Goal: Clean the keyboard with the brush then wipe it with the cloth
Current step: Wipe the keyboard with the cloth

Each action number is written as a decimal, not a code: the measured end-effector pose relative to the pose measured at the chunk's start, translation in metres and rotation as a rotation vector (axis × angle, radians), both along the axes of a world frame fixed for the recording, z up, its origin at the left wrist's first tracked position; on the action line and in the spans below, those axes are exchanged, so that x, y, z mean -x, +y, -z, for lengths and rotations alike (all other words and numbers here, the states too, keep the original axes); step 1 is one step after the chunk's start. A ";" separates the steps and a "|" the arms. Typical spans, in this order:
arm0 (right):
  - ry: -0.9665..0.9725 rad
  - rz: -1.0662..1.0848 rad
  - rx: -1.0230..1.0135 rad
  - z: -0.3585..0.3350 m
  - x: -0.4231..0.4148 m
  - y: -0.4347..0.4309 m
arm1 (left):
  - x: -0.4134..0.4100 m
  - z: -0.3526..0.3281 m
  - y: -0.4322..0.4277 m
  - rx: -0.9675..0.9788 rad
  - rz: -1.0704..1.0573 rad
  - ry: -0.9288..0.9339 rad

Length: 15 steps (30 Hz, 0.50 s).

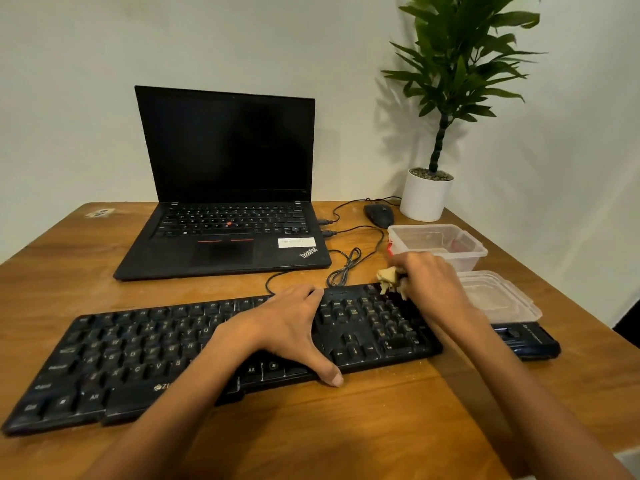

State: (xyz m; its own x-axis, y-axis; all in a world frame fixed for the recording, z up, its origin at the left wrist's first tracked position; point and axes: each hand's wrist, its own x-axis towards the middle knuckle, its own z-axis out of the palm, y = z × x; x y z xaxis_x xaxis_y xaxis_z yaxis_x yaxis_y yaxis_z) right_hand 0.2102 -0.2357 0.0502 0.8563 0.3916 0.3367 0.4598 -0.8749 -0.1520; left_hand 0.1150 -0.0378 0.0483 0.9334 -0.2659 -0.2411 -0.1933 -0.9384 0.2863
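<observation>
left hand (287, 327) flat on keyboard (138, 358) | right hand (429, 282) grips cloth (388, 274), far-right keys

Looking like home office: laptop (225, 188) sitting on wooden desk (311, 427), potted plant (457, 64) standing far right against plain wall (104, 81).

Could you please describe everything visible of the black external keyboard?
The black keyboard is a full-size plastic one with pale-lettered keys and a number pad, lying flat and slanted across the wooden table. Its cable leaves the back edge. The left hand presses flat on its middle; the right hand holds a beige cloth at its far right corner.
</observation>
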 end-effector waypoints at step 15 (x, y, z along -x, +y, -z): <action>0.101 -0.133 -0.135 0.012 0.008 -0.004 | 0.000 0.001 0.001 0.037 -0.014 -0.009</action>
